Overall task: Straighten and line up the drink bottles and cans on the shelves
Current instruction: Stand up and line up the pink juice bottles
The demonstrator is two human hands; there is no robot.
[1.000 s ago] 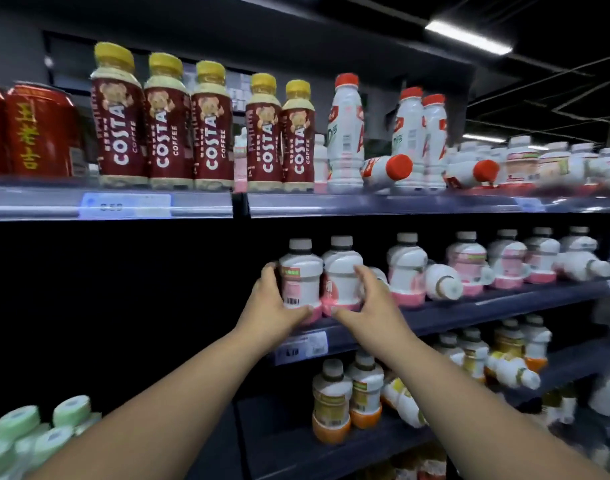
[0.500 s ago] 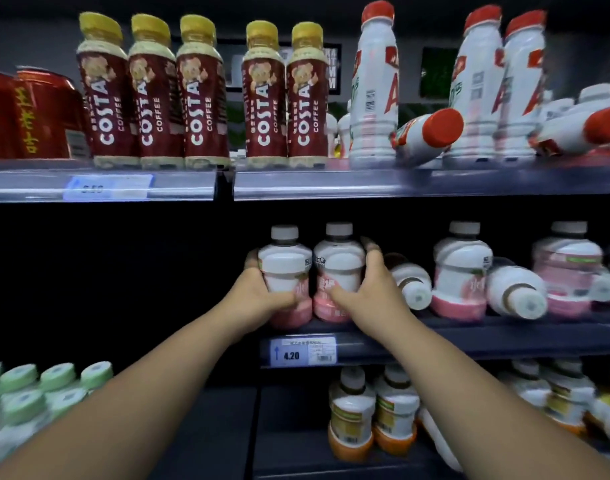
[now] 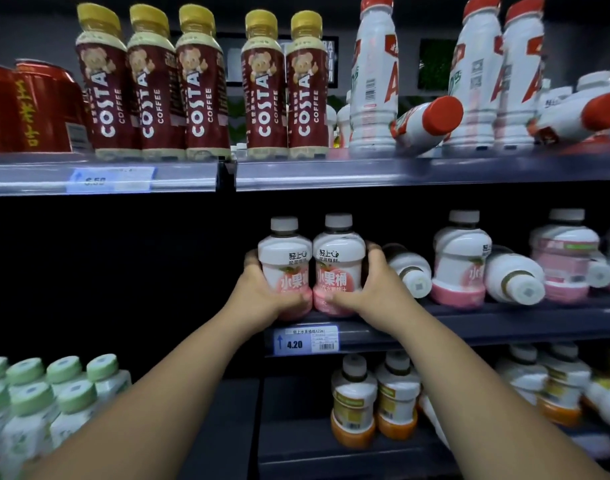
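Pink-based white plastic drink bottles with grey caps line the dark middle shelf (image 3: 504, 322). Two of them stand upright and touching, right above the blue-and-white 4.20 price tag (image 3: 307, 339) on that shelf's front edge. The left hand (image 3: 262, 296) wraps the left bottle of the pair (image 3: 285, 268), fingers curled behind it and thumb across its pink base. The right hand (image 3: 374, 292) grips the right bottle of the pair (image 3: 338, 268) the same way. Both bare forearms reach up from below the tag and converge.

Right of the tag, a toppled pink-based bottle (image 3: 409, 271) lies cap-forward just beside the right hand, then an upright pink-based bottle (image 3: 461, 261), then a second toppled bottle (image 3: 514, 277). Left of the tag the bay is too dark to read.

Above the tag, the top shelf (image 3: 331, 171) carries maroon yellow-capped Costa coffee bottles (image 3: 199, 84) and tall white red-capped bottles (image 3: 374, 81), with one fallen red-capped bottle (image 3: 428, 123) among them. Below the tag stand orange-based bottles (image 3: 353, 407).
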